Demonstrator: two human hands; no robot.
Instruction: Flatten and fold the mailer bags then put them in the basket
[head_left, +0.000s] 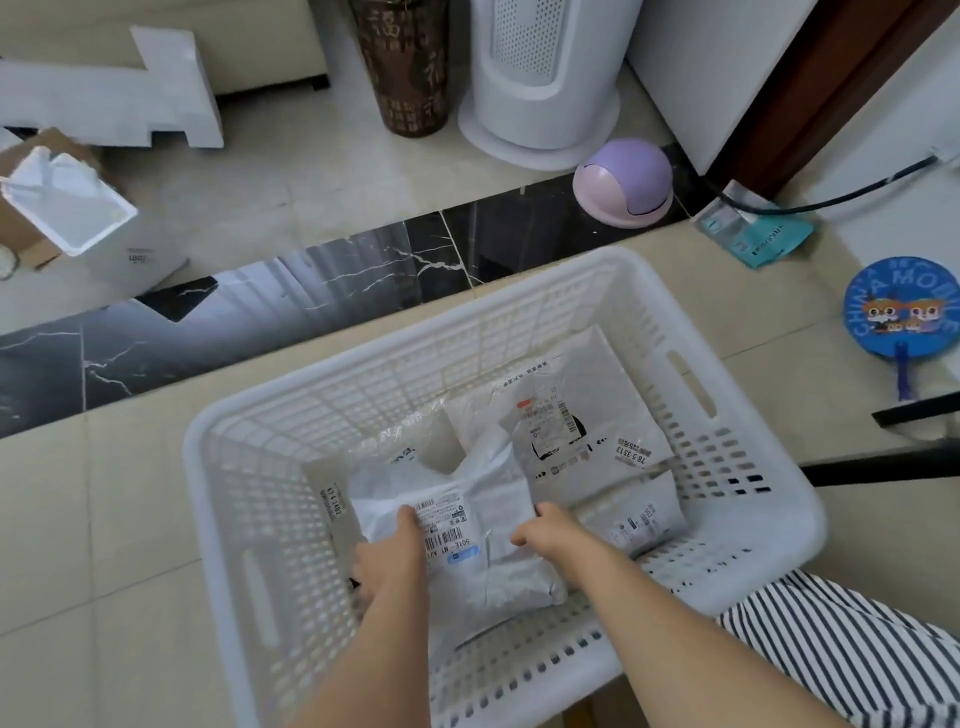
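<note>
the folded mailer bag (467, 525) lay low in the frame's centre, inside the white basket (769, 525), on top of other flattened bags (582, 431). the left hand (387, 558) grasped its left edge and the right hand (550, 535) pinched its right edge. this looked like the placing step; next, both hands would need to let go and withdraw.
</note>
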